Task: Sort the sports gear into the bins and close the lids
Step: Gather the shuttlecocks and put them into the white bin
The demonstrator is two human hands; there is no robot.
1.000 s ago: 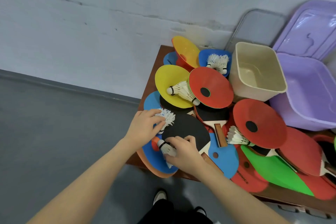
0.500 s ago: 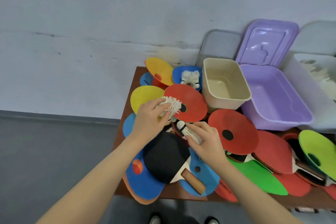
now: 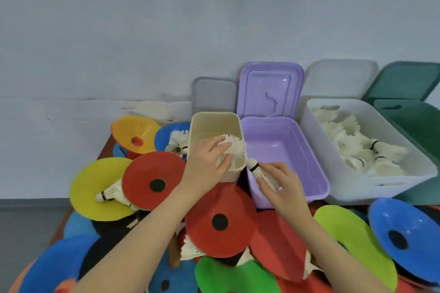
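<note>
My left hand (image 3: pixel 207 166) grips a white shuttlecock (image 3: pixel 234 150) over the near end of the beige bin (image 3: pixel 215 123). My right hand (image 3: pixel 282 188) holds a second shuttlecock (image 3: pixel 258 170), cork end pointing up-left, above the near left corner of the purple bin (image 3: pixel 285 150). A white bin (image 3: pixel 352 181) to the right holds several shuttlecocks. Coloured disc cones cover the table: red ones (image 3: pixel 152 179) (image 3: pixel 220 221), a yellow one (image 3: pixel 95 188), an orange one (image 3: pixel 135 134), blue (image 3: pixel 404 235) and green (image 3: pixel 354 240).
A dark green bin (image 3: pixel 414 121) stands at the far right. Lids lean on the wall behind the bins, among them the purple lid (image 3: pixel 270 89). Loose shuttlecocks lie on the yellow cone (image 3: pixel 110 194) and in a blue cone (image 3: pixel 177 143). Table tennis paddles lie under the cones.
Both hands have carried their shuttlecocks away from the paddle pile to the right, now over the beige and purple bins. The view has turned right, revealing the white and green bins.
</note>
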